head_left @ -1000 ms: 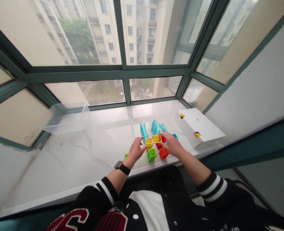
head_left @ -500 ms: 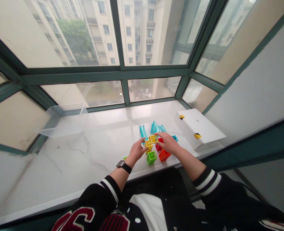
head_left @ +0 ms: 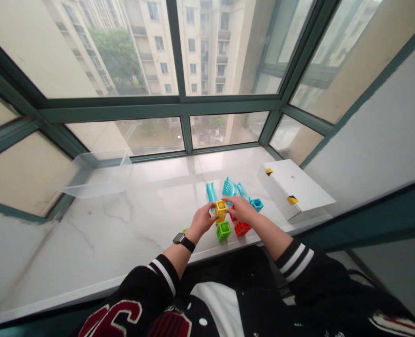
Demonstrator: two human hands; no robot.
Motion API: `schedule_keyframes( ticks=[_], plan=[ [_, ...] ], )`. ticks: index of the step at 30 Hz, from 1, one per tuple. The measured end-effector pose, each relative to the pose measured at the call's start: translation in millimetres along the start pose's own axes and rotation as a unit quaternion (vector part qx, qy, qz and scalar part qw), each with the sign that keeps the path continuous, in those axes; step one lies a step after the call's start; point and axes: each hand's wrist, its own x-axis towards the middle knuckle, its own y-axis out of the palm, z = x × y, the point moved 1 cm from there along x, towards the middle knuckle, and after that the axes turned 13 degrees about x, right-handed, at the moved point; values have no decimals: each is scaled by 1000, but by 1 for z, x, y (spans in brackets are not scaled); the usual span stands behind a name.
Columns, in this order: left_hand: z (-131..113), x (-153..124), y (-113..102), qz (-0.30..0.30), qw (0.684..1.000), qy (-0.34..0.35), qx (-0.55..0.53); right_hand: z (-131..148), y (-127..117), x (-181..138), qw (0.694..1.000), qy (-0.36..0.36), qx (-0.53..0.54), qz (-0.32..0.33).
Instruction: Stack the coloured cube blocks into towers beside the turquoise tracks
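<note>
My left hand [head_left: 202,221] and my right hand [head_left: 240,209] press in from either side on a yellow magnetic tile block [head_left: 220,209], held just above the sill. A yellow-orange part shows beneath it, partly hidden by my fingers. Closest to my hands stand a green tile cube [head_left: 224,231] and an orange-red tile cube [head_left: 242,228]. A red piece [head_left: 233,218] is mostly hidden under my right hand. A green scrap [head_left: 184,230] peeks out past my left hand. Behind lie curved teal tile pieces [head_left: 229,187] and a small teal cube [head_left: 256,204].
The pieces rest on a white marble windowsill [head_left: 123,224]. A white box [head_left: 292,189] with yellow-and-black tabs lies to the right, and a clear plastic tray [head_left: 98,175] to the left. A green-framed window [head_left: 182,131] runs along the back.
The yellow pieces have closed into one compact block between my hands, which have moved nearer together. The head view has shifted slightly.
</note>
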Motion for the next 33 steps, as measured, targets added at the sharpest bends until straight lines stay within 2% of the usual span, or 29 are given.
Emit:
schedule_keyframes(
  ticks=[13, 20, 23, 28, 31, 33],
  plan=[
    [-3, -3, -2, 5, 999, -7, 33, -2, -3, 3, 1000, 10, -2, 13],
    [0, -4, -7, 2, 1000, 1, -15, -1, -3, 2, 1000, 5, -12, 9],
    [17, -17, -25, -22, 999, 12, -47, -2, -3, 0, 1000, 2, -14, 10],
    [76, -69, -55, -89, 995, -49, 14, -5, -1, -2, 1000, 10, -21, 7],
    [106, -102, -53, -91, 992, -64, 66, -7, 0, 0, 1000, 5, -20, 7],
    [116, -116, -45, -71, 992, -62, 84, -9, 0, 2, 1000, 3, -18, 8]
  ],
)
